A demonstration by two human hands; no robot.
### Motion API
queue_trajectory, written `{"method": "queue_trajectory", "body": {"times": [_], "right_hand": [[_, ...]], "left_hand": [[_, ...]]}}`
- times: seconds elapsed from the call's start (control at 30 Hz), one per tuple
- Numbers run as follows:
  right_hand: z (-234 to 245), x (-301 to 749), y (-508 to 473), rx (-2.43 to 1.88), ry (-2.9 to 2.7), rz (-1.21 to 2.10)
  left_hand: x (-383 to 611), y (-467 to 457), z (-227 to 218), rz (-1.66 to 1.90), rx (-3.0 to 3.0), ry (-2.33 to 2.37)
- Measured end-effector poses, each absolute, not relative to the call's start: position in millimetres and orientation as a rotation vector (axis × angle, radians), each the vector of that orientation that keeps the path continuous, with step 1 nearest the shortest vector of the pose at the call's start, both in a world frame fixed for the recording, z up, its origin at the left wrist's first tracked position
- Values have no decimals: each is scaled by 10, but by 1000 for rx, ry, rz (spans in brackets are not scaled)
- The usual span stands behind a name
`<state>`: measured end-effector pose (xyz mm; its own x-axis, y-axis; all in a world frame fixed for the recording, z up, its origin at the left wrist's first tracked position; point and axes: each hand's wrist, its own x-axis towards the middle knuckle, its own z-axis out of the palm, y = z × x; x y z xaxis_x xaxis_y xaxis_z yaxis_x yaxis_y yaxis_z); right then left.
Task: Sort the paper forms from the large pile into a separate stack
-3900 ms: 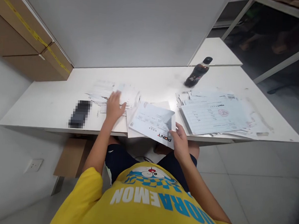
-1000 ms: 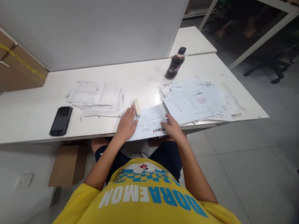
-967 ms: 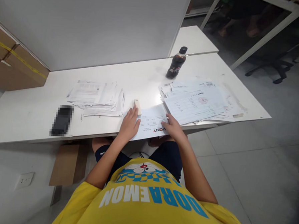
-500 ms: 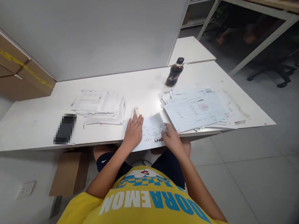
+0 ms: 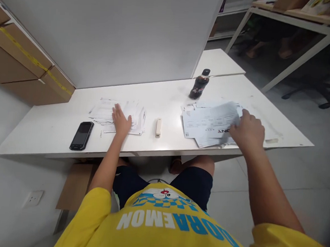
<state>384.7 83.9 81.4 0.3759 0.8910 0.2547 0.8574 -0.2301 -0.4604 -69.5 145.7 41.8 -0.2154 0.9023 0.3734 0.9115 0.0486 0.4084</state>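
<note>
The left hand (image 5: 121,122) lies palm down on the left paper pile (image 5: 103,107), its fingers spread. The right hand (image 5: 249,131) pinches the right end of a printed sheet (image 5: 201,122) over the right paper pile (image 5: 206,142); the sheet is blurred near the thumb. Between the piles, well apart from both hands, a cream stapler (image 5: 158,127) rests on the white worktop (image 5: 51,128). A black smartphone (image 5: 81,135) lies near the left pile, and a dark Pepsi bottle (image 5: 199,87) stands behind the right one. Taped cardboard boxes (image 5: 21,57) sit at the far left.
</note>
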Motion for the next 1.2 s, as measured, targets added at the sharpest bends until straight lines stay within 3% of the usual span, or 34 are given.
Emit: {"method": "queue_trajectory", "body": {"times": [0.17, 0.4, 0.8, 1.2], "right_hand": [[430, 3088, 786, -1769, -1840, 99], [-37, 2389, 519, -1788, -1941, 28], [-155, 3013, 816, -1915, -1657, -71], [-174, 1910, 171, -1293, -1797, 103]], "left_hand": [[-1005, 1650, 218, -695, -1812, -2413], [-992, 1578, 210, -734, -1491, -2580], [-910, 1437, 210, -454, -1916, -2350], [-863, 1163, 145, -483, -1968, -2297]]}}
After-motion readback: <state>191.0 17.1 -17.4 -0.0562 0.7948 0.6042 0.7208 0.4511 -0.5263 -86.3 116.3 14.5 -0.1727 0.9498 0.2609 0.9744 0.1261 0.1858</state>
